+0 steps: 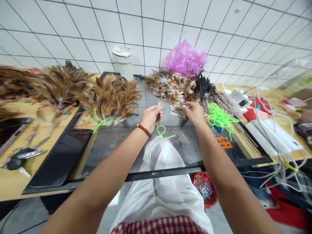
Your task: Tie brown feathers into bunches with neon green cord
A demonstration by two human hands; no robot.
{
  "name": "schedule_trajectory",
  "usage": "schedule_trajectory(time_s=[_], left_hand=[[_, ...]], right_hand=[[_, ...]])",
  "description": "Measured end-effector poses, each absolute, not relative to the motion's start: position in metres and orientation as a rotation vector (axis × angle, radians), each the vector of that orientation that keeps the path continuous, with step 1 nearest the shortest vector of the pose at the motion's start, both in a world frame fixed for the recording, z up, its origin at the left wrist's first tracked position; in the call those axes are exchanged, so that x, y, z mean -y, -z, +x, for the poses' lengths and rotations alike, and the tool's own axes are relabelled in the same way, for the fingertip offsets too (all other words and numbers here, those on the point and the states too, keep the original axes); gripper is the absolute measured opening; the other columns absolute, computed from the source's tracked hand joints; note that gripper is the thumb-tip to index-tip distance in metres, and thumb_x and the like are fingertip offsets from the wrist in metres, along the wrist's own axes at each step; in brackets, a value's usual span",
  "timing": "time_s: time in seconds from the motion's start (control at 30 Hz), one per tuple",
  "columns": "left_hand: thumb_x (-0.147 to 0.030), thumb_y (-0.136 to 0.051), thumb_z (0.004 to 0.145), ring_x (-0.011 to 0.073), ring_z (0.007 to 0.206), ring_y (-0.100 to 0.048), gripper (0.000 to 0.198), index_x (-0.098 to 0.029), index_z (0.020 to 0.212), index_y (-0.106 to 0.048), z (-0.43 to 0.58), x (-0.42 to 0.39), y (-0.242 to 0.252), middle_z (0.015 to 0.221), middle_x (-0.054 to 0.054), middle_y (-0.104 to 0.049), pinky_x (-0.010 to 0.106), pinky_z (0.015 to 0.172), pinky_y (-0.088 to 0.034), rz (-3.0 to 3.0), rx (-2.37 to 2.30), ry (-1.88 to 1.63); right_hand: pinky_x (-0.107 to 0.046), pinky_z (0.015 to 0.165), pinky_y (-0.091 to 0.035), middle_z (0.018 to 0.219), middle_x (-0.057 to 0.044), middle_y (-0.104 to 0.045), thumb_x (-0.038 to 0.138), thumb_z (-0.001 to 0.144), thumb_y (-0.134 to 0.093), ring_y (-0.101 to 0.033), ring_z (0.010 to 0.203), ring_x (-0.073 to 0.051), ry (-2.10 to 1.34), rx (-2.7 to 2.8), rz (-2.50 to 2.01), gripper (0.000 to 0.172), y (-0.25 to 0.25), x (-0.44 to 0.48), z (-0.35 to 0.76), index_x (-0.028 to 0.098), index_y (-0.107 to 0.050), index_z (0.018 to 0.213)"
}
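Note:
My left hand (153, 116), with a dark red bead bracelet (144, 130) at its wrist, is closed in front of me. The tips of brown feathers (158, 119) stick out below its fingers. Just under it, a bright green cord (161, 130) curls in a loop; whether the hand holds the cord cannot be made out. To the right, my right hand (194, 112) has its thumb and fingers together at a few brown feathers (179, 111) beside the large mixed feather pile (170, 85). A heap of green cords (220, 118) lies right of that hand.
Bundles of brown feathers (112, 94) stand at the left, some tied with green cord. A phone (70, 156) lies near them. Behind are a white lidded container (123, 60) and a pink plastic bag (187, 58). Chargers and white cables (275, 110) crowd the right.

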State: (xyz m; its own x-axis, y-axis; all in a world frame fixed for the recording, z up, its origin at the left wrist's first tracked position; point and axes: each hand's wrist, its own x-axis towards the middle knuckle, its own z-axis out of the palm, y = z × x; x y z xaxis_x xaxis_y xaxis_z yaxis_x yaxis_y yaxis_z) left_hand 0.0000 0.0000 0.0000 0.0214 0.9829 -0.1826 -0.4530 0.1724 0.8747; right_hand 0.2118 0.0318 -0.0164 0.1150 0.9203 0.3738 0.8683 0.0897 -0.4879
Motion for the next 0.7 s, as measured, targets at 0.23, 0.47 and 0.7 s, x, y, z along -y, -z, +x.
schedule_trajectory(time_s=[0.23,0.47,0.7], left_hand=[[-0.021,-0.063,0.080,0.0038,0.043,-0.048,0.012,-0.011,0.075,-0.062,0.000,0.001,-0.003,0.055,-0.004,-0.052,0.015,0.044,-0.040,0.724,-0.968,-1.261],[-0.021,-0.063,0.079,0.0039,0.044,-0.048,0.012,-0.011,0.074,-0.062,-0.001,0.001,-0.002,0.054,-0.004,-0.053,0.016,0.044,-0.040,0.710,-0.953,-1.271],[-0.024,-0.066,0.077,0.0040,0.044,-0.048,0.014,-0.011,0.074,-0.062,-0.001,0.001,-0.003,0.054,-0.004,-0.052,0.016,0.045,-0.040,0.702,-0.965,-1.277]], right_hand=[[-0.038,0.080,-0.037,0.097,-0.007,-0.065,0.030,0.079,-0.058,-0.055,0.097,-0.026,0.114,1.868,-1.866,0.014,0.017,-0.025,0.201,0.023,-0.070,0.083],[-0.032,0.073,-0.037,0.087,-0.004,-0.067,0.037,0.080,-0.059,-0.057,0.084,-0.021,0.025,1.840,-1.817,0.017,0.001,-0.018,0.201,0.023,-0.069,0.079],[-0.034,0.075,-0.033,0.100,-0.008,-0.065,0.030,0.084,-0.054,-0.053,0.093,-0.024,0.201,1.965,-1.665,0.022,0.002,-0.014,0.194,0.023,-0.069,0.100]])
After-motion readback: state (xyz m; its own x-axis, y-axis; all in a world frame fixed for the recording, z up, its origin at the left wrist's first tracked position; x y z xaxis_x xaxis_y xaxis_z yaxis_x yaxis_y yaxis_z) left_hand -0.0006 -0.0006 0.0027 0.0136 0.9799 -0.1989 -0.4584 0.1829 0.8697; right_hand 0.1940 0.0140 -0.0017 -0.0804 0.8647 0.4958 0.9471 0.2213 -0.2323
